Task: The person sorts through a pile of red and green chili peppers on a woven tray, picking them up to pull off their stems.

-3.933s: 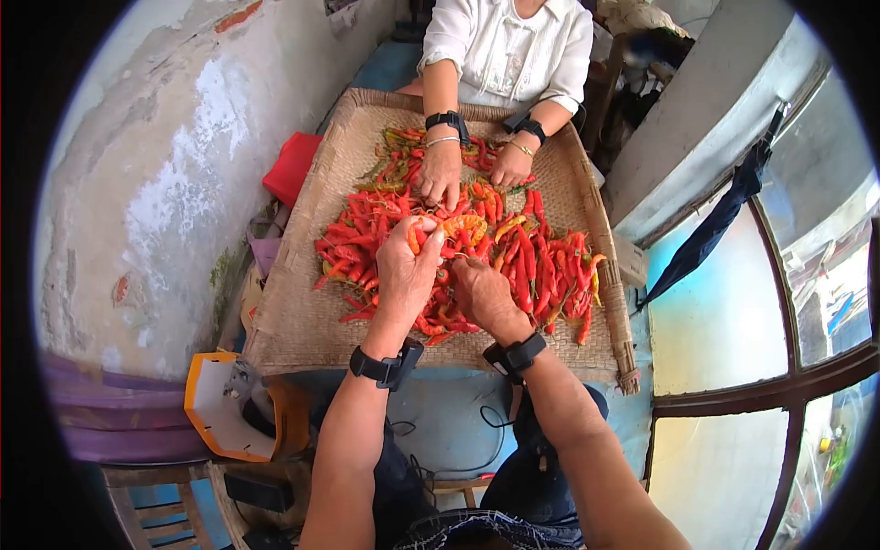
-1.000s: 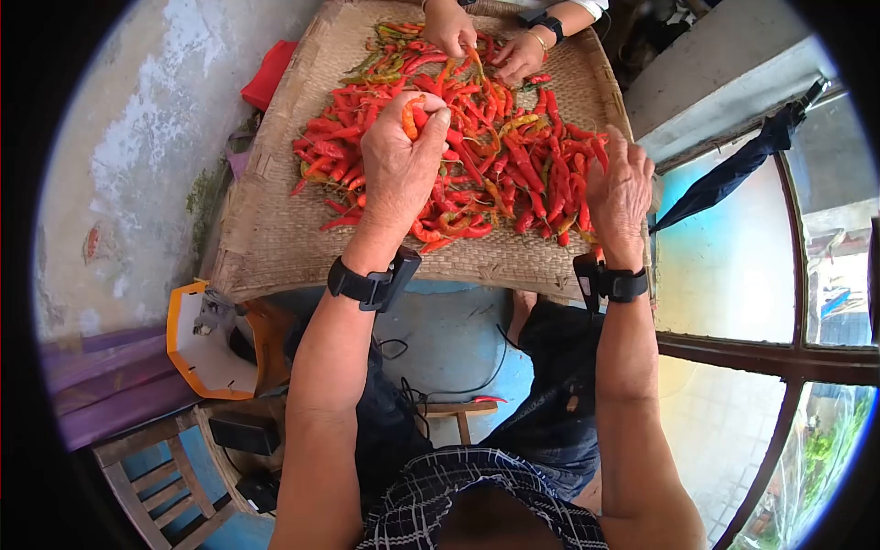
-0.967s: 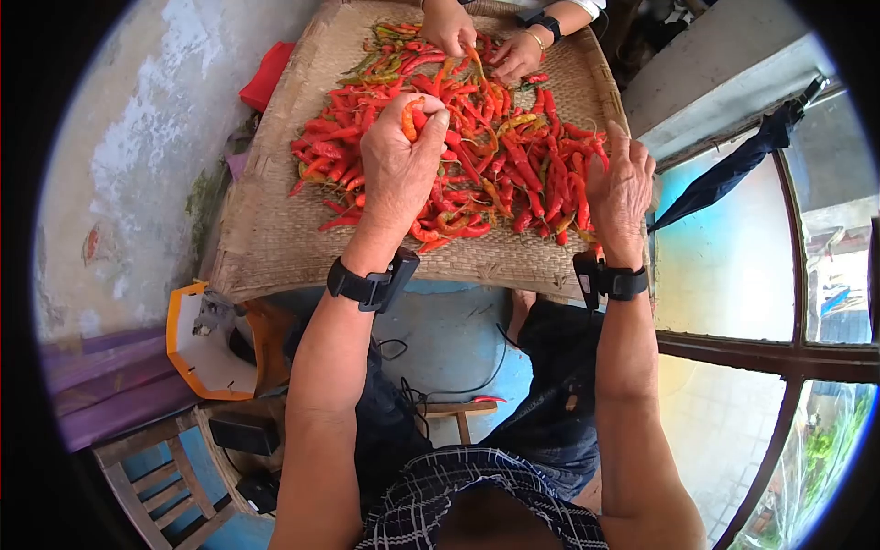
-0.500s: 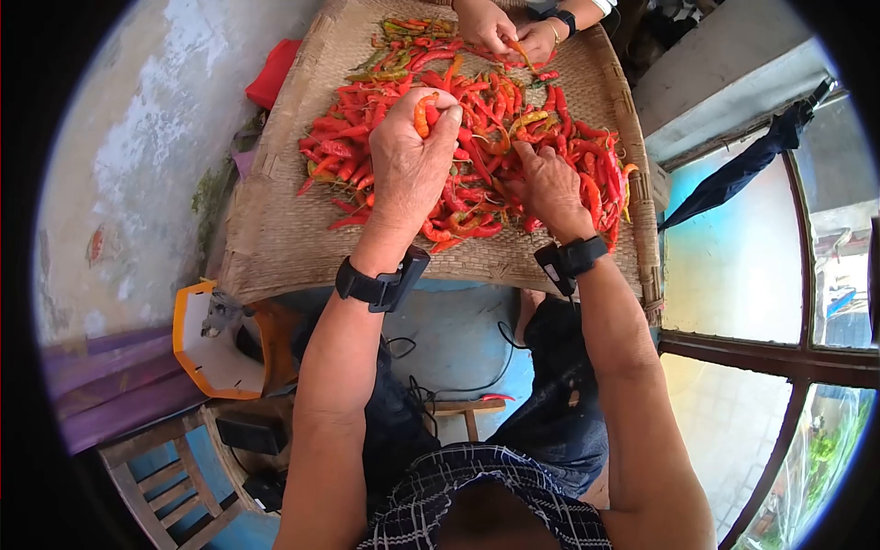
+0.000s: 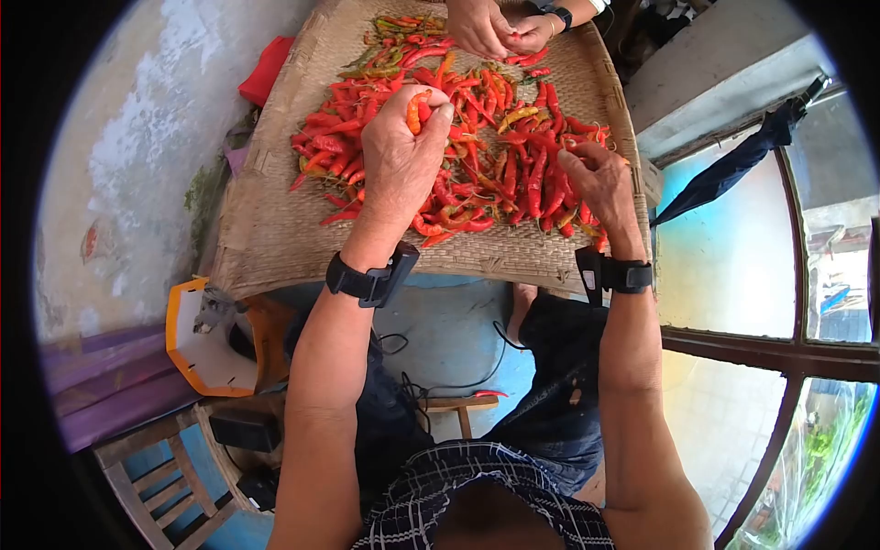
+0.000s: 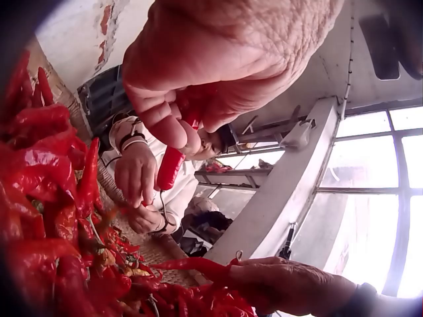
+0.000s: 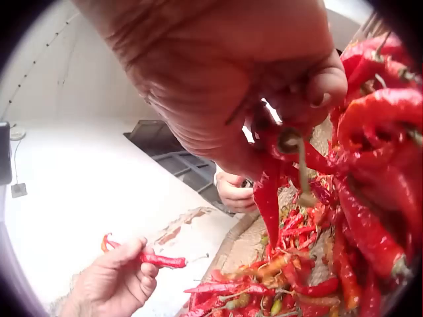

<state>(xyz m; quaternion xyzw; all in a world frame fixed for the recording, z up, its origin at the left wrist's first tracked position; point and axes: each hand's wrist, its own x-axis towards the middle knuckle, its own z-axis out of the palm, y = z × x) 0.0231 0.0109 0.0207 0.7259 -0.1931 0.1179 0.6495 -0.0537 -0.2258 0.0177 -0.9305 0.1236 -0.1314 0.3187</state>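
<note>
Pepper pile (image 5: 533,183), upper ctr of head view, on woven tray (image 5: 275,211); L hand (image 5: 399,156), upper ctr, fingers curled round red peppers (image 6: 170,168); R hand (image 5: 602,183), upper rt, pinching single pepper (image 6: 198,266).

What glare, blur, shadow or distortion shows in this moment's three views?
Head: fisheye curvature with black corners, bending the brown-framed glass window. Left wrist: bright window panes blown out white; nearest glossy red chili peppers soft. Right wrist: pale plastered wall washed out, the person's bare right hand shaded, highlights on the peppers.
</note>
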